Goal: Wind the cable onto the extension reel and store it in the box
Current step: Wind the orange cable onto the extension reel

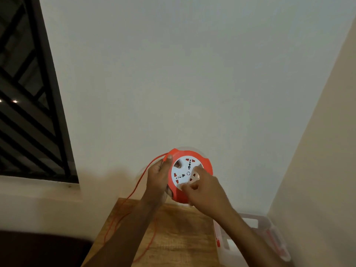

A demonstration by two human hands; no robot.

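An orange round extension reel (207, 166) with a white socket face is held up in front of the wall, above the wooden table (179, 236). My left hand (158, 178) grips the reel's left rim, the thumb pressing the thin orange cable (134, 189) where it enters the reel. My right hand (204, 191) rests on the white face, fingers curled at its lower right edge. The cable hangs down to the left and lies in loose loops on the table. A clear plastic box (269, 239) with red latches stands at the table's right end.
A white wall fills the view behind the reel, and a cream wall closes in on the right beside the box. A dark window with a black grille (28, 105) is at the left above a sill. A dark surface lies at the lower left.
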